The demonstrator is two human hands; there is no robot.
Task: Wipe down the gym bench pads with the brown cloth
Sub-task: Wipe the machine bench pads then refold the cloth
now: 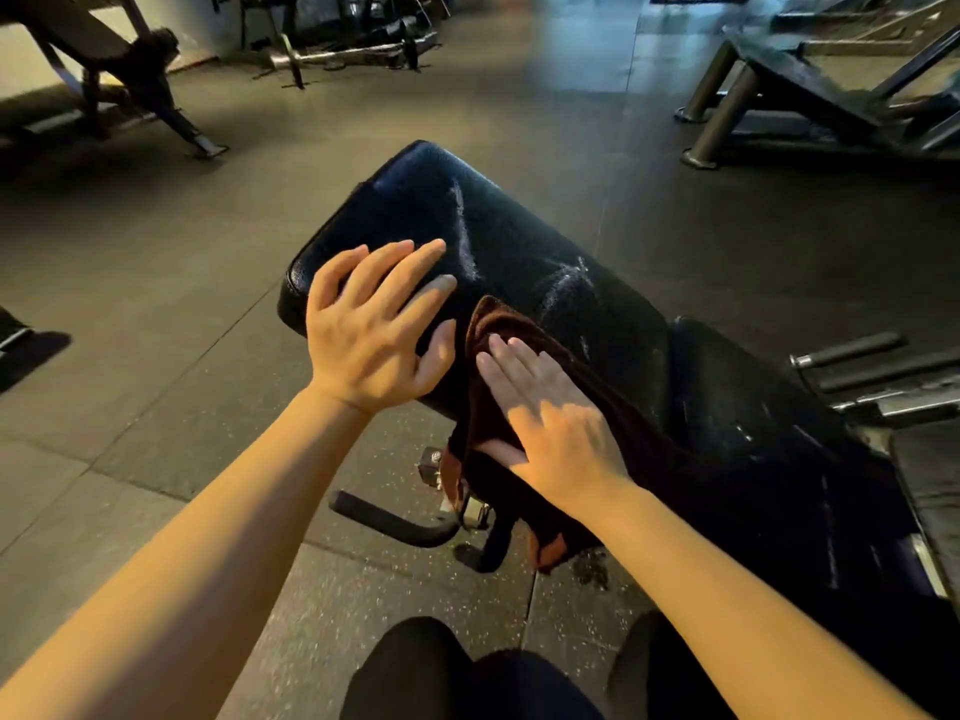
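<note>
Both hands [374,324] flat (fingers straight).

The bench pad [493,241] is black, glossy vinyl, rounded at its far end, running diagonally from upper left to lower right. Pale streaks mark its top surface. A second black pad [769,459] adjoins it at the lower right, separated by a narrow gap. The brown cloth [587,376] is dark brown with lighter orange patches, draped over the near edge of the bench pad and hanging down its side.
</note>
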